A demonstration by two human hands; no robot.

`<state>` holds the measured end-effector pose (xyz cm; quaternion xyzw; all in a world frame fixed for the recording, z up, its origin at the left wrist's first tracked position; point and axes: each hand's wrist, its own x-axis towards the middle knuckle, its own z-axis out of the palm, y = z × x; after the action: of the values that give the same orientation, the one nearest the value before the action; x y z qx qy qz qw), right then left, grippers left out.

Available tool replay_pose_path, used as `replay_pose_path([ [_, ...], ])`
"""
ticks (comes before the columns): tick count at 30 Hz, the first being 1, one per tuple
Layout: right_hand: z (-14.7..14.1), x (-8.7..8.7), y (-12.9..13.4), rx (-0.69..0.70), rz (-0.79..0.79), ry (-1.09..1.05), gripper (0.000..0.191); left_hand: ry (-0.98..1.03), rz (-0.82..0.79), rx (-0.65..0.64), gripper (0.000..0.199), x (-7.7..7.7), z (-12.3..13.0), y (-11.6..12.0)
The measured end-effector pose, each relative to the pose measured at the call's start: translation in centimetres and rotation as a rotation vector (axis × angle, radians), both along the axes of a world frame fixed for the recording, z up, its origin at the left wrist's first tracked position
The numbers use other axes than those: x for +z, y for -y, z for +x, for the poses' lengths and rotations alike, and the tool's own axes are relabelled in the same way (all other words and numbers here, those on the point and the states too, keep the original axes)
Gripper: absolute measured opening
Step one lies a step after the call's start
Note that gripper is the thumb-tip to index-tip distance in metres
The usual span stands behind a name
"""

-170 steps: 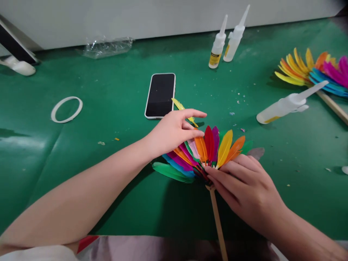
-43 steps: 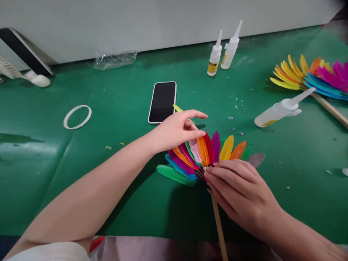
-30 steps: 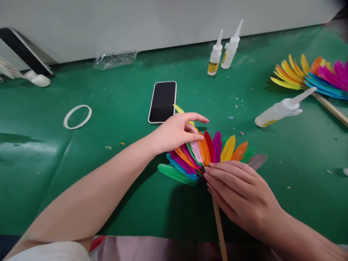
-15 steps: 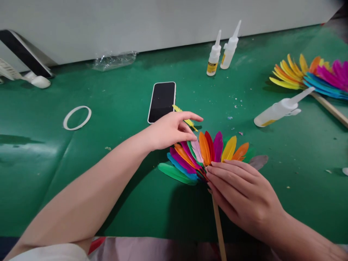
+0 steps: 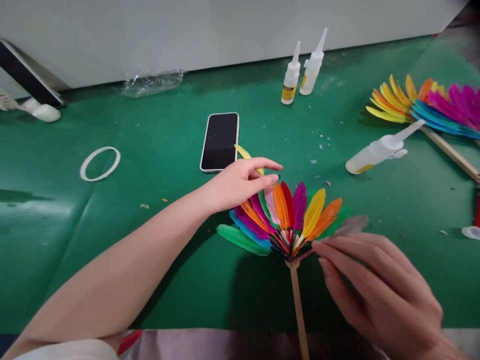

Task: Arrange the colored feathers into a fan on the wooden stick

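A fan of colourful feathers (image 5: 281, 205) on a wooden stick (image 5: 298, 305) lies near the table's front edge. My right hand (image 5: 382, 285) has its fingertips pinched at the fan's right side, on the quill of a grey feather (image 5: 352, 226). Over the fan's upper left hovers my left hand (image 5: 243, 185), thumb and forefinger apart, with nothing seen between them. Its thumb tip is near a pale pink feather (image 5: 270, 202). A loose yellow feather (image 5: 243, 152) lies partly hidden under that hand.
Beyond my left hand lies a phone (image 5: 220, 141). Two glue bottles (image 5: 290, 82) stand at the back; another glue bottle (image 5: 369, 157) leans at the right. Another feather fan (image 5: 438, 107) is at far right. A white ring (image 5: 83, 170) and plastic wrap (image 5: 153, 83) lie left.
My right hand has moved right and down from the fan's centre to its right side, uncovering the quills and the top of the stick. My left hand has barely shifted.
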<state>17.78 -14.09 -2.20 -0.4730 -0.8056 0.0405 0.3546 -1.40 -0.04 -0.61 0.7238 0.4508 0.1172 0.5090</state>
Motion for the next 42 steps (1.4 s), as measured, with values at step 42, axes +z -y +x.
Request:
replay_pose_path([
  [42,-1.5,-1.0,-0.4,-0.012,-0.064,0.144,0.022,0.119,-0.047,0.020,0.039,-1.5,0.8,0.4],
])
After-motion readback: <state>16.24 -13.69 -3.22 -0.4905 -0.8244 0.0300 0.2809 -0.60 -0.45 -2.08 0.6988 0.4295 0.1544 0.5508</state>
